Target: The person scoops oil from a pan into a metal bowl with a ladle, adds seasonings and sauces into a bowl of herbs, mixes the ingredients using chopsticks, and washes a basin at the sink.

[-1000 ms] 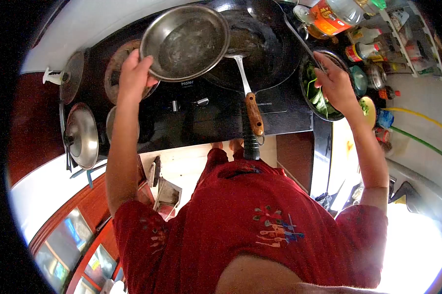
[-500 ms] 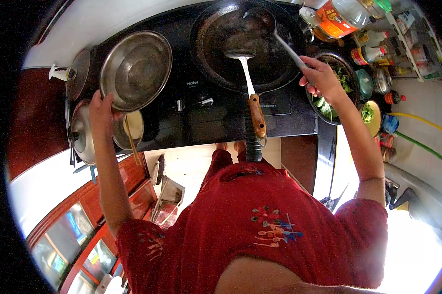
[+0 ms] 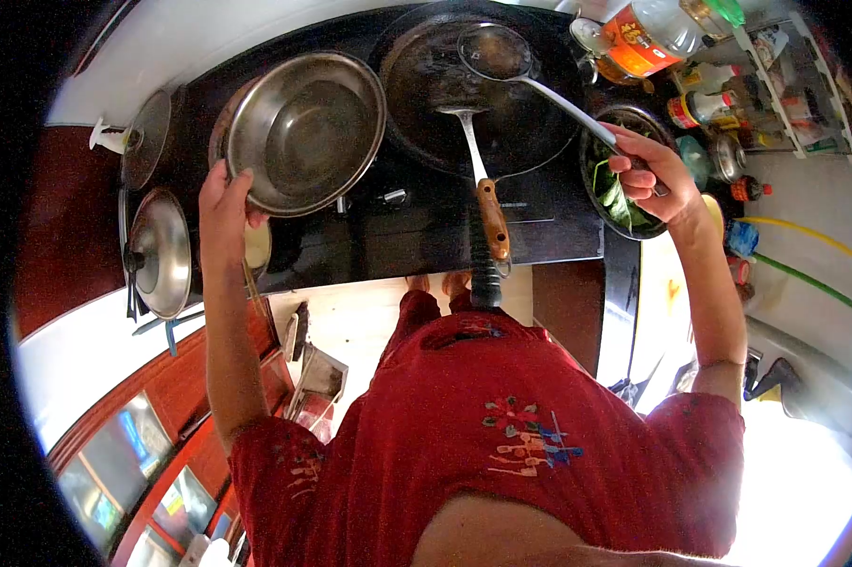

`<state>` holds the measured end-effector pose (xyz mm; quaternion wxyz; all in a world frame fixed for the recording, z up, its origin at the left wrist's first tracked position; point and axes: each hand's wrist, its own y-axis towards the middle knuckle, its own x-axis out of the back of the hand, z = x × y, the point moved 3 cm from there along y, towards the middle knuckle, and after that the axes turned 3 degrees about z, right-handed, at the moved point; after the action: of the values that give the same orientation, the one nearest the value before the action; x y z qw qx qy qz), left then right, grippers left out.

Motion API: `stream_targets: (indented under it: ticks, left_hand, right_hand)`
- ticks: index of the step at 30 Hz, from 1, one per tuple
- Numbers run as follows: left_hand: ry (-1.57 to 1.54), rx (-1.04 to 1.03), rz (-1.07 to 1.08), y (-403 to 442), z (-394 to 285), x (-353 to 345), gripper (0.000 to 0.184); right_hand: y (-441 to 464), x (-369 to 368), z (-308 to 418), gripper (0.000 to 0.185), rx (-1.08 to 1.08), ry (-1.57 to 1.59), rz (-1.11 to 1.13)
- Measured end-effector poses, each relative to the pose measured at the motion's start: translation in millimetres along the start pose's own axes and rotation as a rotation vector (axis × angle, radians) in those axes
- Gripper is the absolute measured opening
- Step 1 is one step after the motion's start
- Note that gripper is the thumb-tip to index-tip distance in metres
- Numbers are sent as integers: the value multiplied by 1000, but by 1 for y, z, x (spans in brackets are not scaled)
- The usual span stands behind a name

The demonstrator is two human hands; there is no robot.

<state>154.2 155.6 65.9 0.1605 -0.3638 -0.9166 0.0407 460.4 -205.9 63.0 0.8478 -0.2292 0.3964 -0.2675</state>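
Ladle [image 3: 577, 111], clasped in right hand [image 3: 655, 177], slants far-left over wok [image 3: 417, 80]; left hand [image 3: 224, 210] pinches basin [image 3: 322, 137] left of wok; spatula [image 3: 494, 222] rests in wok.

Count: 2 hands, left [image 3: 222, 215] and right [image 3: 660, 178]; 1 metal bowl [image 3: 308, 132], 1 ladle [image 3: 495, 52], 1 wok [image 3: 412, 113], 1 spatula [image 3: 492, 219]. Also 2 lids, upper [image 3: 146, 142] and lower [image 3: 164, 255], 2 stove knobs, left knob [image 3: 342, 204] and right knob [image 3: 394, 197], 1 container of leafy greens [image 3: 607, 197]. Bottles at right: several, partly overlapping, exact number unclear.
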Motion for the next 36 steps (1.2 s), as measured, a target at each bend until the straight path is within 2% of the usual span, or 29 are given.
stream_targets:
  ticks: [5,13,20,28,31,33,36]
  left_hand:
    - [-50,-7,46,11,-10,-23,17]
    - [-40,-27,185,45,-2,-58,14]
    - [-3,-24,276,50,-9,-101,13]
    - [34,-64,343,49,-12,-123,13]
    - [19,-53,344,49,-9,-123,12]
    - [-11,-45,344,49,-7,-123,12]
    - [-29,-29,313,46,-7,-120,12]
  right_hand:
    - [-26,-14,10,38,45,-85,-139]
    - [-83,-62,28,44,169,-183,-84]
    - [-104,-80,17,46,138,-325,-123]
    - [-113,-102,4,43,241,-953,-355]
    - [-115,-104,1,43,441,-1336,-369]
    - [-109,-97,-9,43,589,-1458,-336]
    - [-107,-95,-12,42,591,-1428,-326]
